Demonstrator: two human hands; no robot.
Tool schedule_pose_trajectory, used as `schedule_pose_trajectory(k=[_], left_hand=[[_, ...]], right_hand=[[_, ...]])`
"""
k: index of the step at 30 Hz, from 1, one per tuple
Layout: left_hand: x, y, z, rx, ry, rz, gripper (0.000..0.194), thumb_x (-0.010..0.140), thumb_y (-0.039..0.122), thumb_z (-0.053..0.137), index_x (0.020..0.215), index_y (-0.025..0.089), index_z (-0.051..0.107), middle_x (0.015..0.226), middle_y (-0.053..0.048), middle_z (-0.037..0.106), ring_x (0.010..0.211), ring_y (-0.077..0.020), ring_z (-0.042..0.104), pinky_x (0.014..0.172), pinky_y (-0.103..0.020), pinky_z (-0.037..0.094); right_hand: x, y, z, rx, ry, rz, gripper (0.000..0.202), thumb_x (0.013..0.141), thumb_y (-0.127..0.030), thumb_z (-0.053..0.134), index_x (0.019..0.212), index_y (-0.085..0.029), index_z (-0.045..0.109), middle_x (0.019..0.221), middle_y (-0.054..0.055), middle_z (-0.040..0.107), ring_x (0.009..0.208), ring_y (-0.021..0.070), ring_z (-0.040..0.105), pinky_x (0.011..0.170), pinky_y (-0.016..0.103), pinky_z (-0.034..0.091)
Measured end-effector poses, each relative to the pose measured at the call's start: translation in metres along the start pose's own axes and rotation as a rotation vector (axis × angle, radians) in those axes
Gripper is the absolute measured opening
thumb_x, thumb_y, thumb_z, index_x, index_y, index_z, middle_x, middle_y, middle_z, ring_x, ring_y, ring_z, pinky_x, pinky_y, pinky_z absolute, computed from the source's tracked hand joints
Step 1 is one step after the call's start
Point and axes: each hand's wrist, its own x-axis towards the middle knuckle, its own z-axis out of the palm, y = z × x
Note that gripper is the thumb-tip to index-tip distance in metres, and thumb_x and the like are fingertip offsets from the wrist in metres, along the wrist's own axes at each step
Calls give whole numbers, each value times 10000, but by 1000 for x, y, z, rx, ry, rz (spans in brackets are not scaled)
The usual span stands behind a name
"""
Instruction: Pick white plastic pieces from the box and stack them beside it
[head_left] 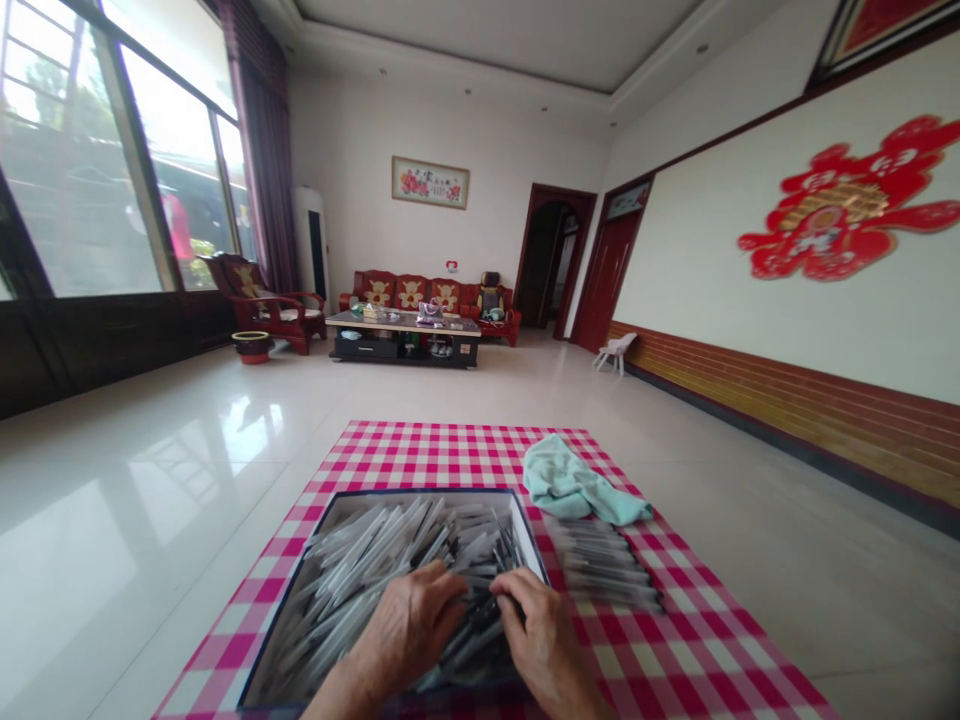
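Note:
A shallow box [531, 535] with a dark blue rim holds a heap of translucent pens [352, 580], some with black parts. Over the heap, my left hand [416, 615] has its fingers curled together, and whatever they hold is hidden. Close beside it, my right hand [536, 620] pinches the dark end of what looks like a pen [493, 582] between thumb and fingers. To the right of the box, a row of similar pens [604, 562] lies side by side, blurred, with dark ends pointing right.
A pale green cloth [570, 480] lies crumpled behind the row of pens. Pink checked cloth [450, 450] covers the table. Across the tiled floor stand a low coffee table [405, 325], a red wooden sofa [409, 290], an armchair [262, 305] and a small chair [616, 348].

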Motion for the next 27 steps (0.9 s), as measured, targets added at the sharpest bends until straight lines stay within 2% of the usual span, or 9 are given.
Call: schedule_pose_trajectory(k=[5, 9, 12, 16, 19, 24, 27], left_hand=[[11, 16, 0, 96, -273, 49, 138, 837, 182, 557, 785, 220, 679, 783, -12, 655, 698, -158, 651, 652, -231, 483], [20, 17, 12, 176, -404, 36, 136, 837, 259, 572, 827, 208, 698, 845, -45, 680, 726, -198, 663, 670, -280, 511], [20, 15, 22, 193, -414, 3, 133, 831, 267, 574, 875, 200, 680, 888, -55, 679, 781, -220, 667, 716, -313, 524], [17, 14, 29, 176, -386, 32, 207, 782, 227, 600, 984, 224, 640, 955, -45, 657, 846, -227, 660, 753, -327, 529], [15, 15, 28, 183, -390, 47, 156, 776, 204, 584, 916, 226, 648, 942, -43, 643, 847, -220, 654, 747, -321, 531], [14, 18, 23, 203, -379, 12, 113, 756, 291, 643, 818, 204, 681, 935, -58, 635, 849, -226, 640, 740, -326, 531], [13, 16, 23, 155, -352, 7, 71, 735, 239, 642, 763, 201, 695, 919, -52, 639, 804, -199, 635, 707, -286, 521]], right_hand=[[2, 8, 2, 42, 172, -33, 246, 876, -133, 428, 918, -199, 661, 878, 72, 704, 835, 204, 684, 754, 266, 517], [4, 12, 0, 118, 292, -2, 233, 896, -215, 441, 904, -183, 672, 855, 83, 720, 808, 207, 701, 729, 259, 546], [4, 13, -2, 207, 317, 52, 244, 903, -269, 456, 913, -174, 680, 862, 90, 731, 784, 204, 716, 707, 246, 565], [4, 14, -2, 249, 329, 85, 245, 898, -303, 481, 897, -175, 691, 874, 98, 741, 777, 207, 721, 703, 244, 572], [3, 16, 0, 267, 320, 94, 254, 902, -314, 480, 910, -177, 693, 892, 104, 742, 790, 210, 723, 717, 252, 576], [2, 19, 1, 277, 309, 110, 268, 901, -332, 484, 925, -172, 697, 914, 114, 744, 795, 219, 724, 716, 267, 587], [3, 16, -1, 274, 321, 124, 274, 895, -342, 490, 919, -168, 700, 903, 115, 746, 777, 221, 724, 709, 271, 590]])
